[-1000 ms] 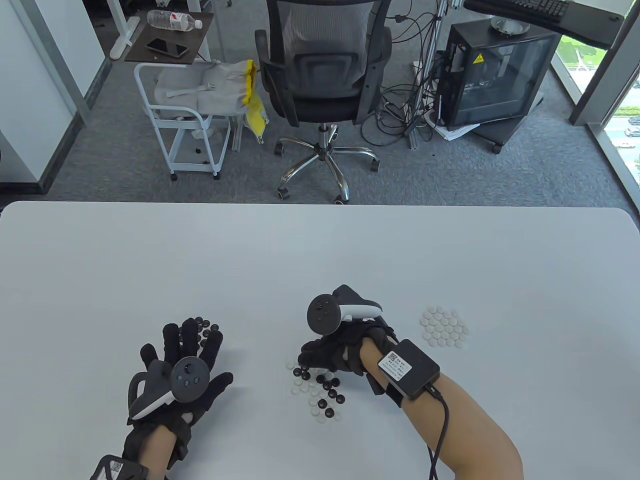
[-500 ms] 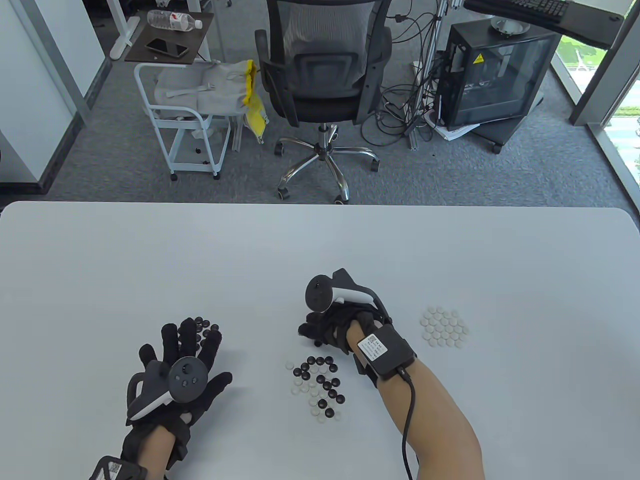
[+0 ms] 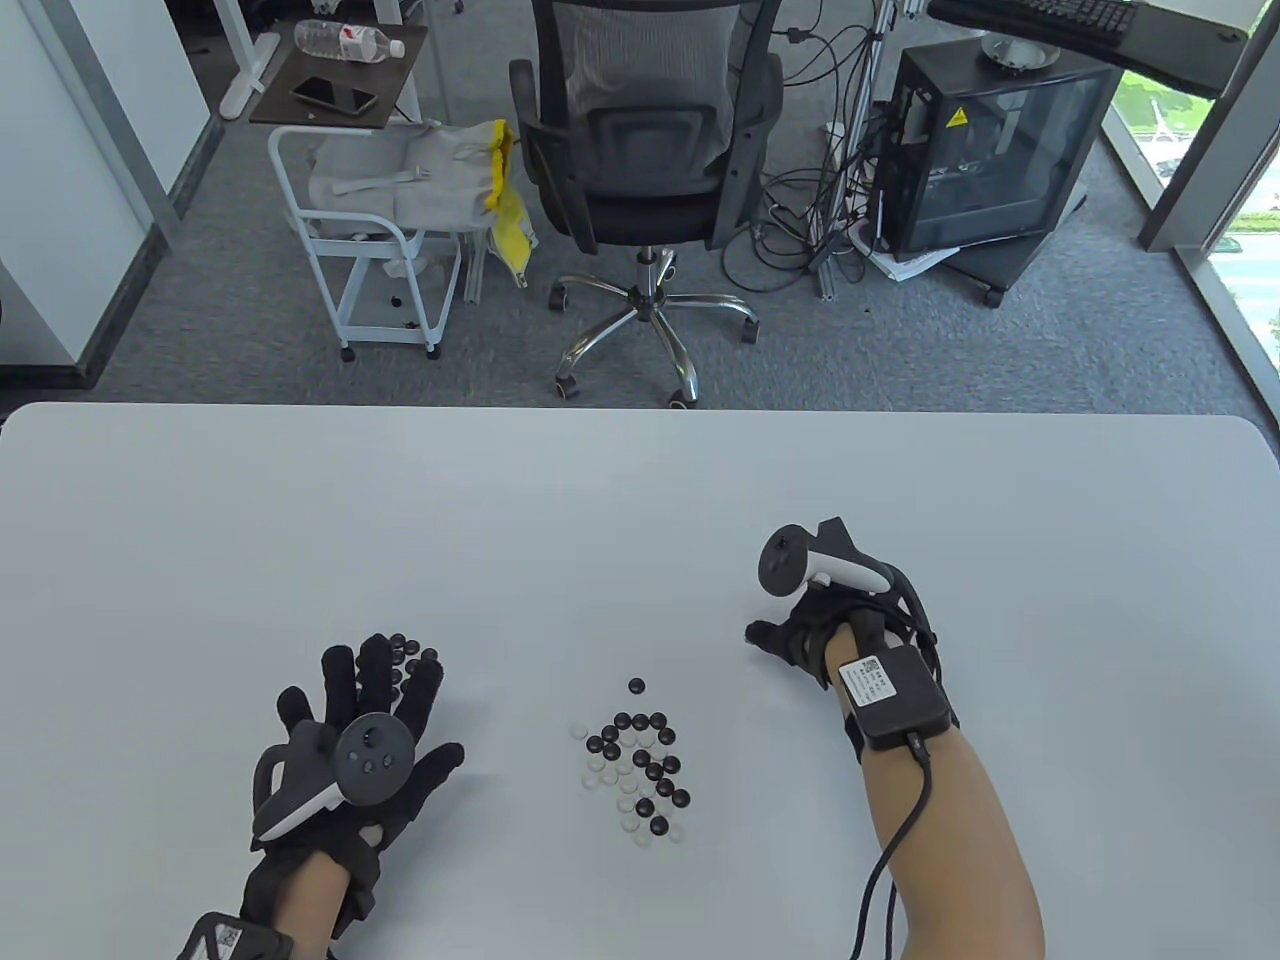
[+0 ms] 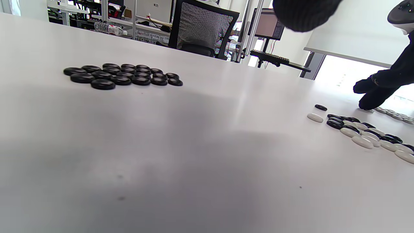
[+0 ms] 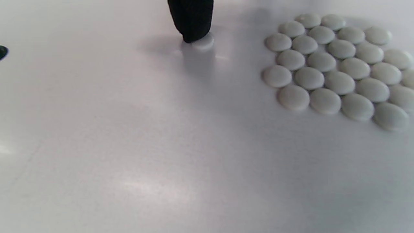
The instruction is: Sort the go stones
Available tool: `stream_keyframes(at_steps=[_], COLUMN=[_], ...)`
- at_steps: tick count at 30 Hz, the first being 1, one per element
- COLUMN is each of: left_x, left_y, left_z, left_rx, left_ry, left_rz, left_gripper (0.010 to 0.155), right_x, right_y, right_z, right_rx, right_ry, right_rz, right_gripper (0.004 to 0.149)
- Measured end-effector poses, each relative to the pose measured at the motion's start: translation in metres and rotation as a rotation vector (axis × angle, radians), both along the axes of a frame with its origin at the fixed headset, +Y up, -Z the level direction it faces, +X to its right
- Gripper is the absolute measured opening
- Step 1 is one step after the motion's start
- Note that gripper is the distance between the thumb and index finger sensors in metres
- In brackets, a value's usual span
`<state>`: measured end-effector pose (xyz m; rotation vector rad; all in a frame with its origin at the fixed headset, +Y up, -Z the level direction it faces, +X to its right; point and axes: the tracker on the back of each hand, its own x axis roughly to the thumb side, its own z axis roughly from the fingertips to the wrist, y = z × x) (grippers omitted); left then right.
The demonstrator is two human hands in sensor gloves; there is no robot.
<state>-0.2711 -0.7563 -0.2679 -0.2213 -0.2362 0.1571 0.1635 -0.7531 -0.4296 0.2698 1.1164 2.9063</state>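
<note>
Table view: a white bench (image 3: pixel 640 500) is seen from above, with two gloved hands coming in from six o'clock. At the centre, towards six o'clock, a mixed heap (image 3: pixel 634 768) of black and white Go stones lies unsorted, and one black stone (image 3: pixel 636 686) sits just apart at its twelve o'clock. A black pile (image 4: pixel 121 75) is gathered at about eight o'clock on the bench. The left hand (image 3: pixel 360 740) is laid flat beside it, fingers straight and released, partly covering it from above. A white pile (image 5: pixel 336 68), packed close in neat rows, lies at about four o'clock and is hidden under the right hand (image 3: pixel 830 630) in the table view.

In the right wrist view, one fingertip (image 5: pixel 191 20) is pressed down on a single white stone (image 5: pixel 203 42), at nine o'clock of the white pile and near it. No stone is pinched; whether the other fingers are curled cannot be told.

The stones are judged small, light, hard and smooth, with domed tops and thin edges. On this slick surface they will likely skid when touched, so sliding under a fingertip pressed on the dome suits them well. For lifting, a pinch across opposite edges is judged best. Breakage seems unlikely; the main risk is a nudged neighbour being scattered.
</note>
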Motion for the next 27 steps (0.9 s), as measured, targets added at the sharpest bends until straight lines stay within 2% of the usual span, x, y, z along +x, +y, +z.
stream_keyframes(at_steps=[10,13,16,20,27], left_x=[0.000,0.000,0.000,0.001,0.001], left_y=[0.000,0.000,0.000,-0.001,0.000], left_z=[0.000,0.000,0.000,0.000,0.000], left_rx=[-0.004,-0.003,-0.004,-0.009,-0.006], left_ry=[0.002,0.003,0.002,0.003,0.001], left_rz=[0.000,0.001,0.000,-0.005,-0.006], left_gripper=[0.081,0.081,0.081,0.081,0.081], right_x=[0.030,0.027,0.007,-0.036,-0.118], right_y=[0.001,0.005,0.016,0.026,0.023], right_z=[0.006,0.007,0.012,0.027,0.064], right_rx=[0.020,0.013,0.037,0.012,-0.032], right_ry=[-0.058,-0.066,0.005,0.172,0.463], right_rz=[0.041,-0.026,-0.089,-0.188,-0.272], right_gripper=[0.067,0.068,0.067,0.067,0.069])
